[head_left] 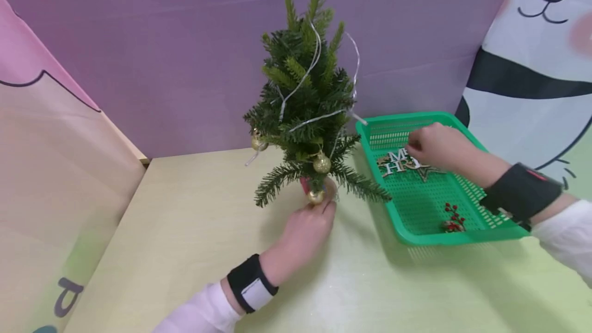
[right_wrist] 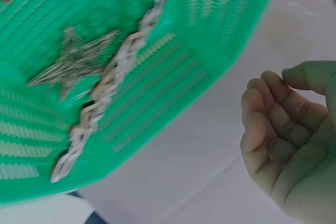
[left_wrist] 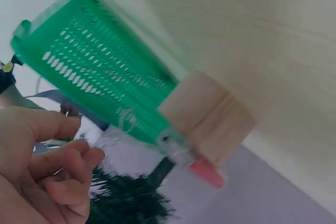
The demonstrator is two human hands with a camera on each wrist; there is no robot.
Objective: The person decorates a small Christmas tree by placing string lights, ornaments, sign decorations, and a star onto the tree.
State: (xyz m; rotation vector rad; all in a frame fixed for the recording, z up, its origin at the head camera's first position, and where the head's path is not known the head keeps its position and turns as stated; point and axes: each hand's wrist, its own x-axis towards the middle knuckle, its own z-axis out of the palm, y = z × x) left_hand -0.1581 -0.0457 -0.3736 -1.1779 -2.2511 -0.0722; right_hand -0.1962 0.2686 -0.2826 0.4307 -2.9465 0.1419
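Setting: pale wooden table (head_left: 194, 251), purple backdrop behind, cartoon-printed panels at either side.
Left hand (head_left: 307, 227): nearest, resting on the table at the foot of the small tree, fingers loosely curled and holding nothing in the left wrist view; fingertips up against the lowest gold bauble (head_left: 316, 197).
Tree base (left_wrist: 207, 116): light wooden block just beyond the left hand, with a red part under it in the left wrist view.
Small tree (head_left: 307, 102): upright directly above and beyond the left hand; silver cord draped through the branches, two more gold baubles hanging higher.
Right hand (head_left: 437, 144): farther off, well apart from the left, hovering over the far end of the green basket (head_left: 462, 235); fingers bent but relaxed, palm empty in the right wrist view.
Wooden lettering (head_left: 400, 163): lying flat in the basket just beneath the right hand, beside a glittery star (right_wrist: 73, 64).
Red berry sprig (head_left: 454, 218): in the basket's near end, close below the right wrist.
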